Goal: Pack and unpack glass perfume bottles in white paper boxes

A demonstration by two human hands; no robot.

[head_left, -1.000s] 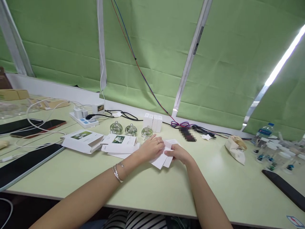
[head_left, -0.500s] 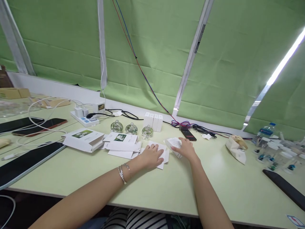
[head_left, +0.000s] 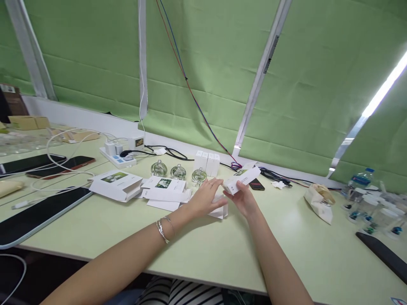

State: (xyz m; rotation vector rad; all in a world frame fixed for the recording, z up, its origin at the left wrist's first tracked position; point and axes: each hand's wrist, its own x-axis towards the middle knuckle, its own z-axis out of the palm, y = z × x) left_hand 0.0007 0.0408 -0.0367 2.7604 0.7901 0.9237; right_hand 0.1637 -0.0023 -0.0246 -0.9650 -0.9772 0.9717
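Note:
My right hand [head_left: 243,198] holds a small white carton [head_left: 242,179] with a picture on its lid, lifted a little above the green table [head_left: 203,245]. My left hand [head_left: 206,198] hovers with fingers stretched out, its tips close to the carton's near end. Under my left hand lie flat white card pieces [head_left: 220,210]. Three round glass bottles [head_left: 178,171] stand in a row just beyond, beside a row of upright white boxes [head_left: 207,162].
Flattened white cartons [head_left: 164,189] and an open box [head_left: 116,184] lie to the left. A tablet [head_left: 34,214], phones [head_left: 60,165], white cables and a power strip [head_left: 116,156] fill the far left. A paper bag [head_left: 319,200], small bottles [head_left: 365,205] and a dark flat object [head_left: 383,254] sit right.
My right hand picked the small white carton up off the table and brought it toward my left hand. My left hand lifted off the flat card pieces.

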